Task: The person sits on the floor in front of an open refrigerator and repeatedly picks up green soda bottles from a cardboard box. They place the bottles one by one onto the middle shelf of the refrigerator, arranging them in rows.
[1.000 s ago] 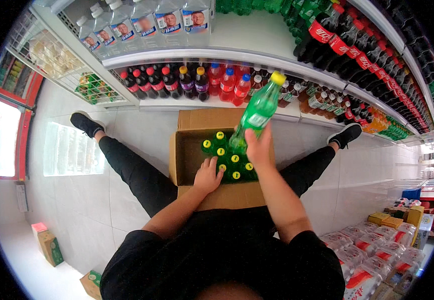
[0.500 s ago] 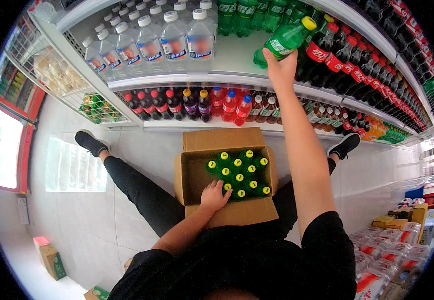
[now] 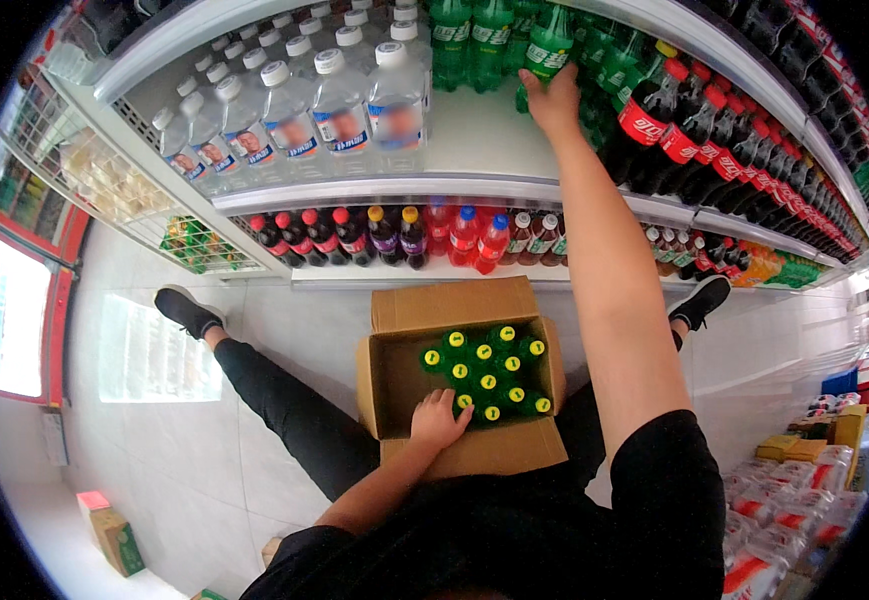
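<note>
My right hand (image 3: 554,100) reaches to the upper shelf and is closed around the lower part of a green soda bottle (image 3: 550,45). That bottle stands nearly upright beside other green bottles (image 3: 469,45) at the back left and right of it. Below, an open cardboard box (image 3: 454,300) on the floor between my legs holds several green bottles with yellow caps (image 3: 487,381). My left hand (image 3: 439,418) lies over the box's near edge, its bent fingers against a green bottle (image 3: 465,402) at the near side; the fingertips are partly hidden.
Clear bottles with white caps (image 3: 339,105) fill the shelf's left part, dark cola bottles (image 3: 674,115) its right. A lower shelf edge (image 3: 384,190) runs above red, purple and brown drinks. Wrapped drink packs (image 3: 784,500) stack at the near right; a wire rack (image 3: 119,190) stands left.
My right hand has carried the green bottle from a tilted position to a more upright one, farther back on the shelf. My left hand stays at the same bottle in the box.
</note>
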The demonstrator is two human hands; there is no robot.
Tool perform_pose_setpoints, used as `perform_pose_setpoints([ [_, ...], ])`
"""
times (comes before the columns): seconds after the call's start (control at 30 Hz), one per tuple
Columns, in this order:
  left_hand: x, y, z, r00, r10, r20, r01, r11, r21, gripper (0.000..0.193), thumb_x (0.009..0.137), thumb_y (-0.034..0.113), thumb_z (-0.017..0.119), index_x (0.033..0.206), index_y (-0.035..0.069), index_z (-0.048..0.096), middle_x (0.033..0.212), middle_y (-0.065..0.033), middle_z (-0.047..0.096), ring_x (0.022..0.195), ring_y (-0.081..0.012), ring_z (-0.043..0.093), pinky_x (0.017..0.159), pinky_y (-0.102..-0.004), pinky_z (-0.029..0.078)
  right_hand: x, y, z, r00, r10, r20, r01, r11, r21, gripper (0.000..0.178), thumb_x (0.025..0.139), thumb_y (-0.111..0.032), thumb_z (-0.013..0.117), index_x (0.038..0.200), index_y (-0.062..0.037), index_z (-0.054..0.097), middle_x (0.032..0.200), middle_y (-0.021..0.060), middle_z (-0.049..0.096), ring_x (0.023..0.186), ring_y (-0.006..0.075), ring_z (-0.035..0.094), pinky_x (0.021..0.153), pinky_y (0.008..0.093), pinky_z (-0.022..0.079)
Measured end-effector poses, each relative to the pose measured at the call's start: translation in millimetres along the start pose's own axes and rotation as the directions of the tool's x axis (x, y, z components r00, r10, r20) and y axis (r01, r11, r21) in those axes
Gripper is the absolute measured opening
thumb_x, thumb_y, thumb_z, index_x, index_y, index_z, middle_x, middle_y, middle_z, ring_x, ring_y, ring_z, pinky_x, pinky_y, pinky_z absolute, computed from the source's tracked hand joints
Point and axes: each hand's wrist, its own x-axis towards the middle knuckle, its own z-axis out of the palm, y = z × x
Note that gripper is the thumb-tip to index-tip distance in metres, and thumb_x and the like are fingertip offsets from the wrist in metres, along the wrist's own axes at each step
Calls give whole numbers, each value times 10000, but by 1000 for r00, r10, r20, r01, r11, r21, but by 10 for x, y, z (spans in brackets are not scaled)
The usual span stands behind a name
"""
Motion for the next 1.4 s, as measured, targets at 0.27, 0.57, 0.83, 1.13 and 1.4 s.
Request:
perform_pose_setpoints([
  [0.27,28,40,-76,998,-14,55,15,1000,-15,469,925,438,717,1092,5,647,1003,-201,677,964,-405,683,813,-518,563,163,563,294,948,-191,-256,173,981,-93,659,880,-289,842,1324,55,497,1197,313,689,1109,525,655,923,538,539],
  [0.57,53,17,-48,999,-4,44,6,999,-39,457,917,432,728,1076,10,655,1004,-189,675,962,-391,683,809,-508,563,73,309,136,984,174,-34,-176,933,-314,484,897,-256,820,1177,75,605,1106,331,689,1055,507,668,869,560,553],
  [0.83,64,20,-51,999,17,32,-17,1000,-15,450,912,421,733,1071,8,652,984,-190,667,952,-387,681,808,-504,566,7,182,129,962,213,-171,-253,929,-271,450,939,-175,754,1276,27,534,1076,313,710,1022,495,701,861,572,571],
  [1.13,61,2,-23,1000,12,13,-12,1000,-23,453,907,417,736,1072,5,648,984,-193,668,948,-394,682,804,-509,561,-74,-54,62,987,144,-68,-159,888,-431,515,921,-163,709,1377,-93,480,1466,305,417,1171,528,610,895,586,572],
  [1.4,63,38,-58,998,-12,57,12,1000,-4,465,913,432,731,1084,8,648,996,-196,676,970,-398,680,807,-516,561,-178,124,225,1000,2,9,3,824,-566,596,858,-141,722,1433,-259,624,1514,285,379,1332,529,471,1040,569,516],
])
